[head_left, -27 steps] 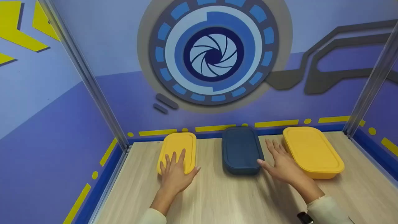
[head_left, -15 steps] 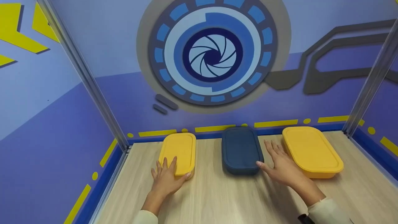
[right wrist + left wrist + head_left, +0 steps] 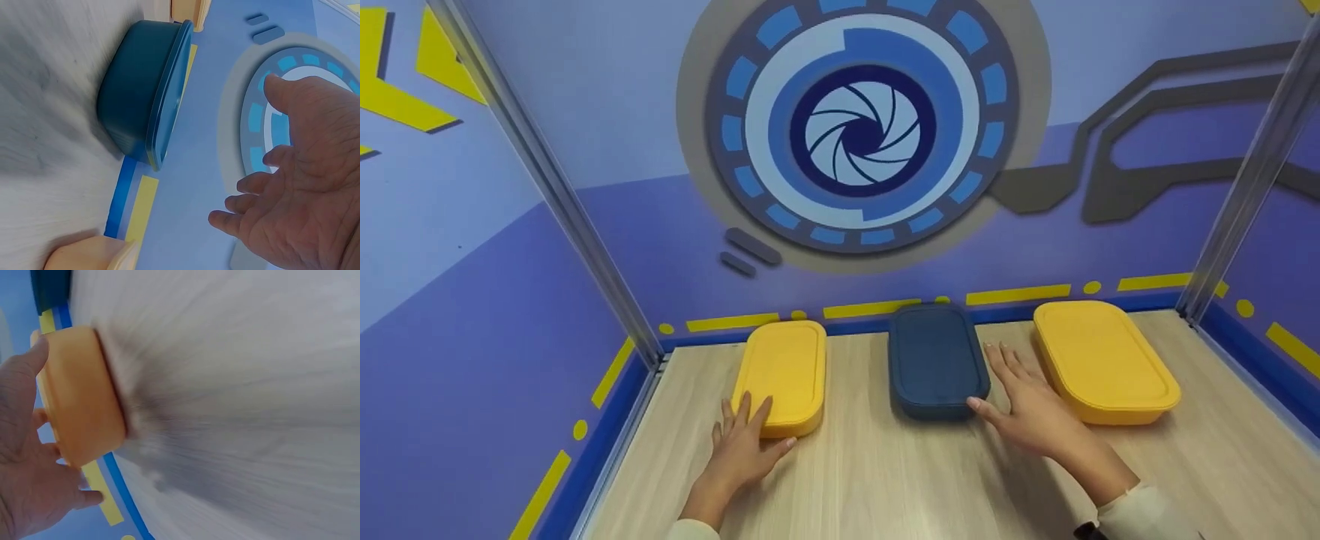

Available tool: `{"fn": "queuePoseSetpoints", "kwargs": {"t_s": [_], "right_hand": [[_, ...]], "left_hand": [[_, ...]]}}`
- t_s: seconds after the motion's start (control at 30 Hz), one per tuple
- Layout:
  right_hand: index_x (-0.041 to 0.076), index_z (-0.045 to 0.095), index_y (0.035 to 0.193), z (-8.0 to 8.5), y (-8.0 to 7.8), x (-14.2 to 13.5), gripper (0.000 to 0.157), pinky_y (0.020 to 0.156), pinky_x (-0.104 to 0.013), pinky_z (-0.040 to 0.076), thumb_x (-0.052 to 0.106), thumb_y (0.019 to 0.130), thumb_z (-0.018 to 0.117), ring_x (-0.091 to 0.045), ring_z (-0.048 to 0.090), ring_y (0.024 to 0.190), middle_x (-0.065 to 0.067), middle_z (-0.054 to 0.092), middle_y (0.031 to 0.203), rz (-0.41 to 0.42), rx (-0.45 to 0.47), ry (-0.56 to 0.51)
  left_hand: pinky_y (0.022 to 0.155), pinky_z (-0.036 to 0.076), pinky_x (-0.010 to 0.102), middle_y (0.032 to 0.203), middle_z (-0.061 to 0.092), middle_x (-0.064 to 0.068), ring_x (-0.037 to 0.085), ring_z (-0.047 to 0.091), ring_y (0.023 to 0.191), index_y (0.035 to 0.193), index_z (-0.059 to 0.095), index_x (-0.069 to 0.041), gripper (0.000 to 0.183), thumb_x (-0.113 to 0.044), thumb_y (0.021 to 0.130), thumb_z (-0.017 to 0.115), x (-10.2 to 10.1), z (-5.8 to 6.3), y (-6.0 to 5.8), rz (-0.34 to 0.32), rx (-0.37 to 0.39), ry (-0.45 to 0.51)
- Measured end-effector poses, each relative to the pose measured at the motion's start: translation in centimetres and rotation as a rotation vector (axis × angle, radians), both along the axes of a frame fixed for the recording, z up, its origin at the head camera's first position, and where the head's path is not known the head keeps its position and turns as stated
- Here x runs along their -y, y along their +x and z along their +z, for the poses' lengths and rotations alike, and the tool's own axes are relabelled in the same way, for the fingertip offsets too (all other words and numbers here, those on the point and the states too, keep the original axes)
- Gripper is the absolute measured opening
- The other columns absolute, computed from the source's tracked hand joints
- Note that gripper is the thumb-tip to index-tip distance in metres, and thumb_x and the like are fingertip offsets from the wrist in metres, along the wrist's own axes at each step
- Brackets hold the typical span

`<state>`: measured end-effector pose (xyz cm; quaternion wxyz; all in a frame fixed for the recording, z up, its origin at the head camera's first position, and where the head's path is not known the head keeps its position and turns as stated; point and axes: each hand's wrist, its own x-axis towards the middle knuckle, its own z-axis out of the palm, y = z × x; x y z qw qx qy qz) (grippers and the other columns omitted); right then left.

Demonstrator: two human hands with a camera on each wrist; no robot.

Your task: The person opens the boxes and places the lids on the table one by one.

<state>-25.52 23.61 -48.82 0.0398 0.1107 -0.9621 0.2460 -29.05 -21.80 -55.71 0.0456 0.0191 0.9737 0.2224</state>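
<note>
Three lidded lunch boxes stand in a row. At the left is a narrow yellow lunch box (image 3: 784,367); its lid's near left part lies under the fingers of my left hand (image 3: 736,454). Those fingers are spread and fairly straight, and whether they press on the lid I cannot tell. A dark blue lunch box (image 3: 939,360) is in the middle, seen side-on in the right wrist view. Between it and the wider yellow lunch box (image 3: 1106,360) at the right hovers my right hand (image 3: 1031,409), fingers extended. It holds nothing, and the right wrist view shows it apart from the blue box.
The boxes stand on a pale wooden tabletop (image 3: 877,480), close to the printed back wall (image 3: 645,247). Side walls and metal corner posts (image 3: 547,180) bound the table left and right. A strip of bare wood separates the left yellow box from the blue one.
My left hand has drawn back toward me and to the left, from the lid's middle to its near left part. The right hand has hardly moved. The head view has shifted slightly.
</note>
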Motion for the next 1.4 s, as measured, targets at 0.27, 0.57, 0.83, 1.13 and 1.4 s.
{"fn": "queuePoseSetpoints", "kwargs": {"t_s": [0.27,0.57,0.83,1.13,1.4], "right_hand": [[0.023,0.007,0.161,-0.1,-0.1,0.6,0.096,0.118,-0.066,0.019,0.067,0.091,0.055,-0.044,0.017,0.153,-0.017,0.010,0.168,0.011,0.026,0.001],[0.029,0.006,0.161,-0.2,-0.1,1.2,0.097,0.117,-0.065,0.023,0.070,0.089,0.055,-0.042,0.020,0.153,-0.012,0.008,0.169,0.021,0.050,0.002],[0.037,0.004,0.159,-0.2,0.2,1.9,0.091,0.114,-0.065,0.029,0.069,0.090,0.054,-0.042,0.029,0.149,-0.010,0.012,0.168,0.064,0.050,-0.007],[0.050,0.005,0.155,-1.2,0.9,3.4,0.083,0.117,-0.057,0.032,0.074,0.089,0.050,-0.029,0.028,0.152,0.003,0.012,0.169,0.133,0.104,-0.103],[0.052,0.008,0.154,-1.9,1.5,5.4,0.078,0.116,-0.057,0.032,0.070,0.091,0.050,-0.025,0.028,0.153,0.008,0.013,0.168,0.207,0.143,-0.172]], "left_hand": [[0.120,0.007,0.068,0.167,0.012,0.019,0.044,-0.005,0.155,0.156,0.034,-0.026,0.083,-0.062,0.088,0.065,-0.3,0.2,-1.2,-0.027,-0.052,-0.026],[0.116,0.008,0.073,0.168,0.011,0.015,0.043,-0.003,0.155,0.157,0.030,-0.032,0.082,-0.060,0.088,0.066,-0.1,-0.4,-2.2,-0.038,-0.087,-0.067],[0.115,0.017,0.072,0.169,0.011,0.012,0.041,0.000,0.156,0.156,0.027,-0.038,0.082,-0.067,0.088,0.059,0.0,-1.1,-2.2,-0.015,-0.114,-0.129],[0.110,0.024,0.074,0.167,0.017,0.015,0.044,0.011,0.154,0.156,0.030,-0.033,0.079,-0.062,0.090,0.060,-1.1,-0.9,-1.8,-0.022,-0.109,-0.192],[0.112,0.024,0.073,0.167,0.017,0.014,0.043,0.018,0.153,0.157,0.031,-0.031,0.079,-0.062,0.090,0.059,-1.8,-0.6,-1.2,-0.018,-0.086,-0.209]]}}
